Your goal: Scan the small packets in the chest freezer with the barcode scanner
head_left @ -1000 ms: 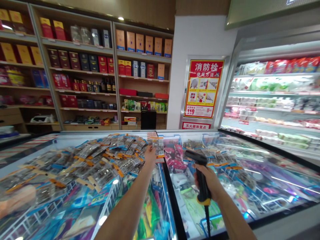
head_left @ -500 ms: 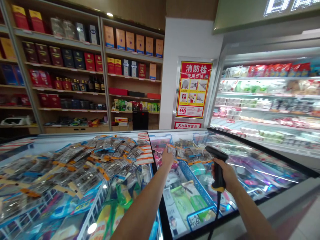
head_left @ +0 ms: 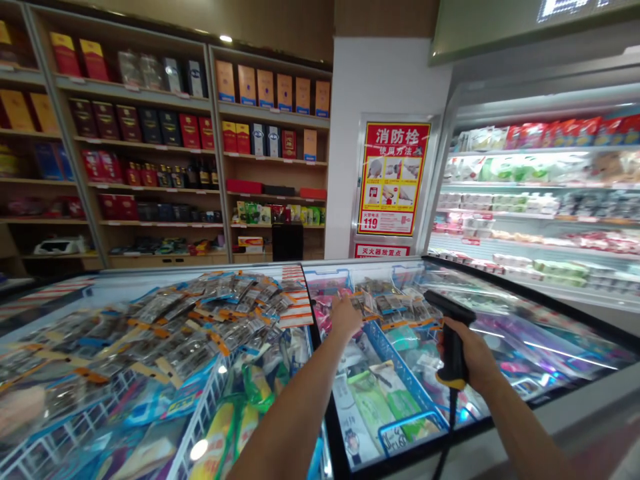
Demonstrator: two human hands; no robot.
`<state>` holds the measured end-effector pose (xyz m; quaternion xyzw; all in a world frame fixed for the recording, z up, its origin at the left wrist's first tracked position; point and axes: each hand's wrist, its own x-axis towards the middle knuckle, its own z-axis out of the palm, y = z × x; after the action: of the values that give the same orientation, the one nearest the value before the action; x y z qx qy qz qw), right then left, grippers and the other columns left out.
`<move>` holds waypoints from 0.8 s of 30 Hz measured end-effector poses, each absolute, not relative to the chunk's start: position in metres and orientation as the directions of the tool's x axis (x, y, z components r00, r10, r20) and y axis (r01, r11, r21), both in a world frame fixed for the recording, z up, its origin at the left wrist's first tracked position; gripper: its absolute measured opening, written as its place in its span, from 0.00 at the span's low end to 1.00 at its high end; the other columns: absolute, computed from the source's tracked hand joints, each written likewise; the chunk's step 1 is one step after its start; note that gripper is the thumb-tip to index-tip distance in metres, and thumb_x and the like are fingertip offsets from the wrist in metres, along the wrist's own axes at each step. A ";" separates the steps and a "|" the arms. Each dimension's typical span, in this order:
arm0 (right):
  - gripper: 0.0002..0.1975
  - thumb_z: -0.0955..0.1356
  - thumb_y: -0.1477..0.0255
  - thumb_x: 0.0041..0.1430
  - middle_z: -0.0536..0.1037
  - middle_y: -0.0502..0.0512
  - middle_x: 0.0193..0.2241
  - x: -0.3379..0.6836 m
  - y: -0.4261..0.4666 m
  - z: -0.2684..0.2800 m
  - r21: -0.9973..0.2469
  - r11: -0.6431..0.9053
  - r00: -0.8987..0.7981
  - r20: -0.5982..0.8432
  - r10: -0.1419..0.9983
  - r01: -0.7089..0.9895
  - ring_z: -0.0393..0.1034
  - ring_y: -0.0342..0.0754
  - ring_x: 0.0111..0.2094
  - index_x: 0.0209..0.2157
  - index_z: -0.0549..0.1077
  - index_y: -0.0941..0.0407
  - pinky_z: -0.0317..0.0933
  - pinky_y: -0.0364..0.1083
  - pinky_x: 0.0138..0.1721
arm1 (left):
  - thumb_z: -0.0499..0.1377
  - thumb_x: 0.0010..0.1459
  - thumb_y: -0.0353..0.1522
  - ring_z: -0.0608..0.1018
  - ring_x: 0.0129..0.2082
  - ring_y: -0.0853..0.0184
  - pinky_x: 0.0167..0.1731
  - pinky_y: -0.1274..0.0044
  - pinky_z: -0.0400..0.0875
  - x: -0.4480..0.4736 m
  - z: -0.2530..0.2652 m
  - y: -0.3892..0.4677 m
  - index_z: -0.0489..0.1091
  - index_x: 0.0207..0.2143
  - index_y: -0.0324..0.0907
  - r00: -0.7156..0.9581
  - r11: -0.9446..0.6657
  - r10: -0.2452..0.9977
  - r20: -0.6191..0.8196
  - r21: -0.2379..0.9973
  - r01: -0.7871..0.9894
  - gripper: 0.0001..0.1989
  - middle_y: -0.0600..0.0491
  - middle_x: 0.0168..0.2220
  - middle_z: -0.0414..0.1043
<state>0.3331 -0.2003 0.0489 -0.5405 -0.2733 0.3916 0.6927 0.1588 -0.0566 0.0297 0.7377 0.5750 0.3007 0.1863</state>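
Observation:
My right hand is wrapped round the grip of a black barcode scanner with yellow trim. Its cable hangs down from the handle, and its head points to the far left. My left hand reaches into the chest freezer with fingers curled, next to pink packages. A small reddish bit shows at its fingertips; what they hold, if anything, I cannot make out. Just right of that hand lie clear packets with orange and blue edges. A blue basket with green and white bags sits nearer me.
Clear packets with orange labels are heaped at the left over white wire baskets. A black frame bar divides the freezer. Liquor shelves, a red hydrant sign and a lit chiller stand behind. A blurred pinkish shape shows at far left.
The view has turned slightly left, so the scene sits further right. My left hand has stayed by the pink packages and its grip looks rounder. My right hand still holds the scanner.

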 end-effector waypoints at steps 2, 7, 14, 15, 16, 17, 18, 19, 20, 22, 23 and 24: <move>0.10 0.68 0.66 0.43 0.69 0.48 0.12 0.322 -0.199 0.052 -0.958 0.132 0.517 -0.019 0.856 -0.255 0.62 0.42 0.12 0.24 0.67 0.58 0.56 0.40 0.10 | 0.51 0.49 0.32 0.56 0.56 0.57 0.50 0.68 0.53 0.134 0.034 -0.058 0.56 0.52 0.35 0.122 -0.274 0.948 0.293 0.559 0.783 0.26 0.38 0.56 0.50; 0.10 0.68 0.66 0.43 0.69 0.48 0.11 0.285 -0.191 0.058 -0.958 0.117 0.432 -0.008 0.902 -0.263 0.61 0.41 0.11 0.22 0.66 0.58 0.55 0.39 0.10 | 0.50 0.50 0.32 0.59 0.54 0.58 0.50 0.65 0.53 0.059 0.046 -0.063 0.59 0.49 0.39 0.041 -0.237 0.900 0.433 0.407 0.882 0.22 0.42 0.55 0.53; 0.12 0.67 0.64 0.44 0.68 0.48 0.11 0.232 -0.176 0.054 -0.963 0.110 0.287 0.036 0.957 -0.246 0.60 0.40 0.11 0.19 0.66 0.58 0.54 0.39 0.10 | 0.48 0.51 0.32 0.63 0.50 0.60 0.48 0.67 0.56 -0.038 0.055 -0.085 0.60 0.48 0.41 -0.067 -0.076 0.884 0.463 0.284 0.956 0.20 0.45 0.51 0.60; 0.13 0.67 0.63 0.44 0.68 0.49 0.11 0.225 -0.174 0.053 -0.966 0.106 0.270 0.039 0.962 -0.237 0.60 0.40 0.11 0.18 0.66 0.58 0.53 0.39 0.10 | 0.47 0.51 0.32 0.64 0.49 0.60 0.47 0.68 0.57 -0.048 0.054 -0.088 0.61 0.47 0.41 -0.086 -0.052 0.881 0.465 0.275 0.960 0.19 0.45 0.50 0.61; 0.13 0.67 0.63 0.44 0.68 0.49 0.10 0.219 -0.172 0.052 -0.968 0.100 0.259 0.038 0.965 -0.230 0.60 0.40 0.10 0.18 0.66 0.58 0.53 0.39 0.10 | 0.47 0.51 0.33 0.64 0.48 0.60 0.46 0.68 0.57 -0.057 0.051 -0.091 0.61 0.46 0.41 -0.105 -0.025 0.880 0.462 0.266 0.964 0.19 0.45 0.48 0.62; 0.13 0.66 0.63 0.45 0.68 0.49 0.10 0.214 -0.171 0.051 -0.970 0.093 0.253 0.034 0.967 -0.225 0.60 0.41 0.10 0.17 0.66 0.59 0.53 0.39 0.10 | 0.48 0.51 0.34 0.65 0.47 0.59 0.45 0.68 0.58 -0.064 0.048 -0.094 0.62 0.45 0.41 -0.126 0.006 0.885 0.448 0.260 0.965 0.18 0.45 0.47 0.64; 0.14 0.66 0.63 0.45 0.68 0.49 0.10 0.209 -0.170 0.050 -0.971 0.088 0.249 0.031 0.968 -0.222 0.60 0.41 0.10 0.17 0.66 0.59 0.53 0.40 0.10 | 0.48 0.51 0.35 0.66 0.47 0.58 0.45 0.67 0.58 -0.070 0.045 -0.096 0.63 0.44 0.41 -0.144 0.034 0.895 0.423 0.259 0.965 0.18 0.44 0.46 0.65; 0.14 0.66 0.63 0.45 0.68 0.49 0.10 0.204 -0.170 0.049 -0.972 0.083 0.243 0.028 0.970 -0.218 0.60 0.41 0.10 0.17 0.66 0.59 0.53 0.40 0.10 | 0.48 0.51 0.36 0.66 0.46 0.57 0.44 0.67 0.58 -0.075 0.042 -0.098 0.64 0.42 0.40 -0.154 0.052 0.908 0.389 0.259 0.964 0.17 0.44 0.45 0.65; 0.14 0.66 0.63 0.45 0.68 0.50 0.10 0.200 -0.170 0.049 -0.974 0.079 0.238 0.026 0.971 -0.215 0.60 0.41 0.10 0.17 0.66 0.59 0.53 0.40 0.10 | 0.49 0.50 0.37 0.67 0.46 0.56 0.43 0.66 0.59 -0.079 0.040 -0.099 0.65 0.41 0.40 -0.158 0.064 0.922 0.354 0.263 0.963 0.17 0.43 0.44 0.66; 0.14 0.66 0.62 0.45 0.68 0.49 0.09 0.192 -0.170 0.049 -0.975 0.075 0.235 0.024 0.972 -0.210 0.60 0.41 0.10 0.17 0.66 0.59 0.53 0.40 0.10 | 0.51 0.48 0.39 0.67 0.45 0.54 0.43 0.65 0.58 -0.083 0.036 -0.100 0.66 0.38 0.39 -0.155 0.061 0.938 0.311 0.294 0.954 0.17 0.41 0.41 0.68; 0.14 0.66 0.63 0.45 0.67 0.49 0.09 0.189 -0.171 0.049 -0.975 0.074 0.234 0.023 0.972 -0.209 0.60 0.41 0.10 0.17 0.66 0.58 0.53 0.40 0.10 | 0.52 0.47 0.39 0.68 0.45 0.53 0.43 0.65 0.58 -0.083 0.036 -0.100 0.67 0.37 0.40 -0.148 0.042 0.940 0.307 0.325 0.945 0.16 0.41 0.41 0.68; 0.14 0.66 0.63 0.45 0.67 0.49 0.09 0.187 -0.171 0.049 -0.975 0.072 0.233 0.021 0.972 -0.210 0.59 0.41 0.09 0.17 0.66 0.58 0.52 0.40 0.10 | 0.54 0.44 0.37 0.68 0.44 0.54 0.42 0.66 0.59 -0.083 0.036 -0.098 0.67 0.35 0.40 -0.133 0.013 0.942 0.308 0.362 0.932 0.15 0.42 0.40 0.69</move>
<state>0.1867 -0.1708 0.0490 -0.4849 -0.3927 0.4786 0.6177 -0.0830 -0.0984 0.0358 0.6585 0.7116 0.2448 0.0104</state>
